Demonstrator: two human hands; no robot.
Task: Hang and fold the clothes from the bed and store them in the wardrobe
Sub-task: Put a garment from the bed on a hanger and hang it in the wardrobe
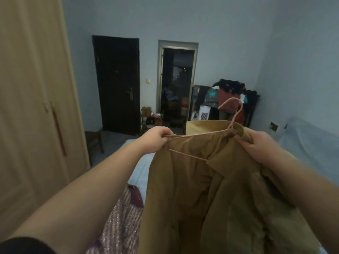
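**Jacket (192, 189) on hanger (230, 127): wardrobe (33, 107) lies left**

Held above the bed (139, 162), the hanger's long axis runs left to right. The left hand (157, 139) is curled round its left end; the right hand (256, 145) grips the collar (240, 132) farther right. The left hand is nearer the wardrobe.

Coat (211, 198): tan. Hanger (231, 114): pink. Knit (121, 222), near left: purple-pink herringbone. Wardrobe (33, 107): beige. Door (117, 83): black.

Dim, bluish, even room light, soft grainy detail, wide-angle bowing at the edges, darkest doorway (177, 85).
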